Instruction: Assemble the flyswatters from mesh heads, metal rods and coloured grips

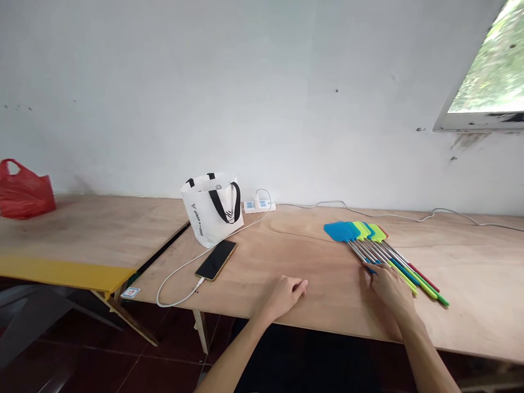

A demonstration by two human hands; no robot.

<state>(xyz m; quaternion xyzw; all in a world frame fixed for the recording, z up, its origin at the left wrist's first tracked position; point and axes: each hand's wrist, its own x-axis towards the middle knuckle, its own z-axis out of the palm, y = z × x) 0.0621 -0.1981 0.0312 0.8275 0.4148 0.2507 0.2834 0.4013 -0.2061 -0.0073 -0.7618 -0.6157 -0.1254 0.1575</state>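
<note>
Several fly swatters (370, 243) with blue and green heads, metal shafts and coloured grips lie fanned out on the plywood table (311, 267). My right hand (388, 286) rests on the nearest swatter's handle, fingers curled over its blue grip. My left hand (284, 295) lies palm down on the bare wood near the front edge, fingers loosely together and holding nothing.
A phone (215, 260) on a white charging cable (180, 273) lies left of my hands. Behind it stand a white tote bag (213, 210) and a power strip (259, 206) by the wall. A red plastic bag (24, 191) sits on the second table at the left.
</note>
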